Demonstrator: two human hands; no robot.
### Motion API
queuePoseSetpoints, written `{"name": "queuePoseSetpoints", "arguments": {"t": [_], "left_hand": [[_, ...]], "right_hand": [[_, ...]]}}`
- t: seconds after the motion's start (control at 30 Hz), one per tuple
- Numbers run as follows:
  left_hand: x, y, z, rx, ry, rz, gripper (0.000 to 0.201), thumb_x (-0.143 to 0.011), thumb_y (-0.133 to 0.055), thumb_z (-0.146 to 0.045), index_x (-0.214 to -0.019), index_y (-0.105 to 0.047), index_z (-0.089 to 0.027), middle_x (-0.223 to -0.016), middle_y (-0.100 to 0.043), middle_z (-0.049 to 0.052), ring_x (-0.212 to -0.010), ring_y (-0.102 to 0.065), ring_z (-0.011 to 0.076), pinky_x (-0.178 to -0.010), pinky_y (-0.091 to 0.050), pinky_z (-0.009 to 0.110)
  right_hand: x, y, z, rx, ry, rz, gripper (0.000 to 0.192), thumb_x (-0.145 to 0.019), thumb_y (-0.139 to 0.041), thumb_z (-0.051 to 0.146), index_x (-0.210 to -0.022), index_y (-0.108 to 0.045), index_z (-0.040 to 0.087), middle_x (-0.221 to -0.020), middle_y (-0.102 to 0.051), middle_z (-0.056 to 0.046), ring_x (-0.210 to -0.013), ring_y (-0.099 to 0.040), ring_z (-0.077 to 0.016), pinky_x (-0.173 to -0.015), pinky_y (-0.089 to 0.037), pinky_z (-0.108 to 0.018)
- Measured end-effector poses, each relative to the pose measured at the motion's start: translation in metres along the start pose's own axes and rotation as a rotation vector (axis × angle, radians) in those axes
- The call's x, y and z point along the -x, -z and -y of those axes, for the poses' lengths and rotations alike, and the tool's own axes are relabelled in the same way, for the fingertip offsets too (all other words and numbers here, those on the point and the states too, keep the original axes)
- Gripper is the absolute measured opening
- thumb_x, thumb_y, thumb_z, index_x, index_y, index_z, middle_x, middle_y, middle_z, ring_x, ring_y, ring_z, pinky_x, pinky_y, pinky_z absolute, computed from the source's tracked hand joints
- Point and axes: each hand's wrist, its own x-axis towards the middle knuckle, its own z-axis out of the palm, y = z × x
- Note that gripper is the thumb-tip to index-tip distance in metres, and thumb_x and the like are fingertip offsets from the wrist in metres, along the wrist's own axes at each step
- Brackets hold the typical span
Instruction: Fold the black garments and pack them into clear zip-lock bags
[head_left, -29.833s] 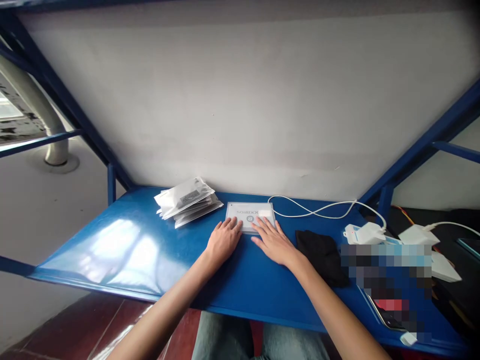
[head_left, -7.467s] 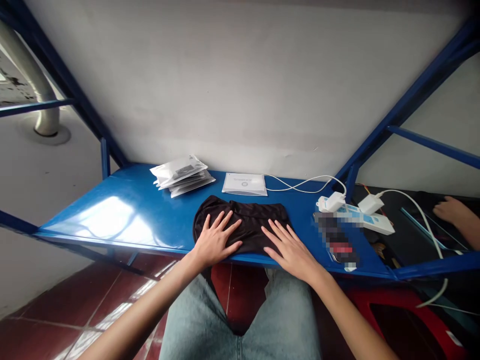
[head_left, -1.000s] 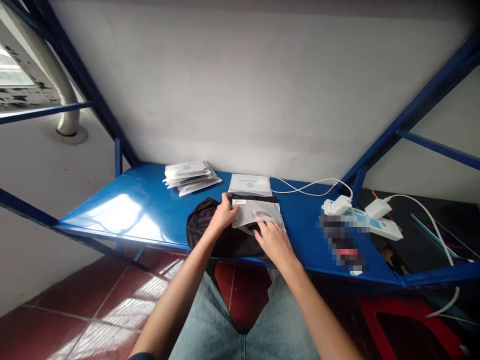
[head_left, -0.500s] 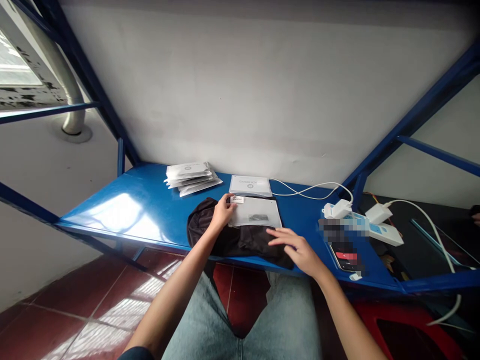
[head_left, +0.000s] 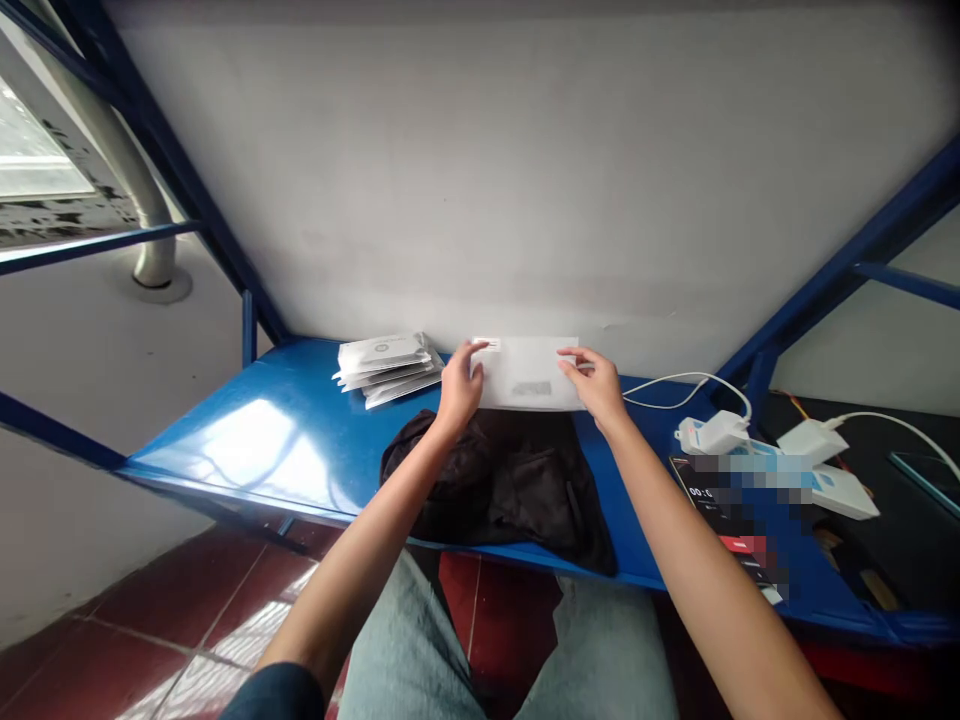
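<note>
One white packet point(head_left: 529, 372) sits between the left hand point(head_left: 460, 385) and the right hand point(head_left: 598, 385), each grip clamped on an end; the step looks like steadying it, and the next move seems to call for both ends held evenly. On the bench point(head_left: 300, 385), one black cloth point(head_left: 547, 490) lies nearer me than the grip, one pile of packets point(head_left: 386, 365), too overlapped to count, left, and two chargers point(head_left: 724, 432), one power strip point(head_left: 844, 490) and one phone point(head_left: 697, 490) right.

Labelled pouch point(head_left: 536, 370): smooth frosted plastic, soft sheen
Stacked pouches point(head_left: 386, 362): creased plastic, glossy
Black cloth point(head_left: 536, 490): soft fabric, matt, wrinkled
Blue tabletop point(head_left: 345, 440): smooth, high gloss
2 chargers point(head_left: 724, 432): smooth plastic
Floor point(head_left: 491, 620): smooth, shiny tile
</note>
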Motion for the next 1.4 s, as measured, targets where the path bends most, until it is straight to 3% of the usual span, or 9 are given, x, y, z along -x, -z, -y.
{"name": "queuePoseSetpoints", "arguments": {"t": [0.1, 0.17, 0.43, 0.67, 0.77, 0.87, 1.03, 1.2, 1.4], "left_hand": [[-0.028, -0.012, 0.019, -0.479, -0.140, 0.129, 0.056, -0.097, -0.044, -0.012, -0.151, -0.048, -0.021, -0.171, -0.023, 0.013, -0.160, -0.012, 0.0329, -0.125, -0.020, 0.062], [-0.037, -0.020, 0.038, -0.739, -0.197, 0.318, 0.051, -0.100, -0.046, -0.019, -0.150, -0.050, -0.022, -0.170, -0.028, 0.015, -0.159, -0.019, 0.0344, -0.123, -0.021, 0.066], [-0.036, -0.028, 0.092, -0.828, -0.093, 0.450, 0.053, -0.106, -0.039, -0.034, -0.158, -0.041, -0.026, -0.169, -0.030, 0.013, -0.158, -0.022, 0.0366, -0.122, -0.012, 0.071], [-0.035, -0.015, 0.019, -0.800, -0.154, 0.347, 0.047, -0.102, -0.046, -0.022, -0.148, -0.050, -0.011, -0.161, -0.042, 0.023, -0.148, -0.041, 0.0355, -0.120, -0.033, 0.054], [0.022, -0.002, -0.028, -0.745, -0.233, 0.242, 0.043, -0.107, -0.037, -0.026, -0.146, -0.049, -0.016, -0.149, -0.054, 0.018, -0.129, -0.060, 0.0280, -0.106, -0.048, 0.039], [0.111, -0.002, -0.055, -0.600, -0.354, 0.274, 0.025, -0.106, -0.042, -0.032, -0.111, -0.066, -0.023, -0.102, -0.069, 0.009, -0.095, -0.067, 0.0228, -0.083, -0.053, 0.032], [0.204, -0.024, -0.058, -0.753, -0.321, 0.421, 0.057, -0.090, -0.061, -0.068, -0.128, -0.060, -0.025, -0.114, -0.062, 0.011, -0.103, -0.060, 0.0314, -0.085, -0.053, 0.047], [0.197, -0.026, -0.063, -0.779, -0.235, 0.476, 0.041, -0.096, -0.066, -0.046, -0.132, -0.059, -0.028, -0.125, -0.062, 0.009, -0.114, -0.060, 0.0286, -0.093, -0.053, 0.045], [0.186, -0.028, -0.070, -0.906, -0.178, 0.466, 0.061, -0.092, -0.071, -0.047, -0.149, -0.052, -0.033, -0.159, -0.048, 0.011, -0.145, -0.043, 0.0433, -0.109, -0.046, 0.065]], "right_hand": [[-0.030, -0.024, -0.001, 0.144, 0.041, 0.089, 0.039, -0.099, -0.053, 0.039, -0.126, -0.072, 0.019, -0.143, -0.056, -0.018, -0.120, -0.060, -0.0328, -0.105, -0.046, -0.049], [-0.036, -0.044, -0.004, 0.223, 0.097, 0.204, 0.042, -0.099, -0.056, 0.038, -0.134, -0.069, 0.022, -0.159, -0.045, -0.016, -0.142, -0.045, -0.0356, -0.116, -0.036, -0.051], [-0.013, -0.089, -0.028, 0.394, 0.097, 0.555, 0.067, -0.106, -0.025, 0.059, -0.165, -0.025, 0.026, -0.174, -0.014, -0.008, -0.161, -0.009, -0.0283, -0.128, -0.010, -0.052], [-0.018, -0.047, 0.017, 0.420, 0.152, 0.448, 0.059, -0.106, -0.033, 0.050, -0.153, -0.050, 0.019, -0.167, -0.035, -0.014, -0.156, -0.027, -0.0330, -0.126, -0.020, -0.053], [0.030, -0.001, 0.041, 0.381, 0.158, 0.250, 0.053, -0.108, -0.026, 0.041, -0.148, -0.053, 0.018, -0.155, -0.050, -0.018, -0.145, -0.044, -0.0328, -0.119, -0.034, -0.048], [0.114, 0.032, 0.043, 0.131, 0.054, 0.161, 0.041, -0.106, -0.036, 0.046, -0.133, -0.061, 0.027, -0.111, -0.074, -0.011, -0.096, -0.072, -0.0274, -0.087, -0.055, -0.038], [0.214, 0.035, 0.031, -0.008, -0.193, 0.240, 0.044, -0.102, -0.044, 0.047, -0.134, -0.062, 0.022, -0.106, -0.074, -0.010, -0.085, -0.072, -0.0251, -0.082, -0.056, -0.039], [0.198, 0.038, 0.044, 0.029, -0.266, 0.365, 0.046, -0.098, -0.049, 0.035, -0.139, -0.060, 0.016, -0.105, -0.074, -0.012, -0.092, -0.071, -0.0264, -0.089, -0.052, -0.039], [0.164, 0.044, 0.051, -0.031, -0.280, 0.451, 0.020, -0.086, -0.067, 0.027, -0.105, -0.071, 0.021, -0.082, -0.073, -0.006, -0.081, -0.071, -0.0258, -0.074, -0.049, -0.033]]}}
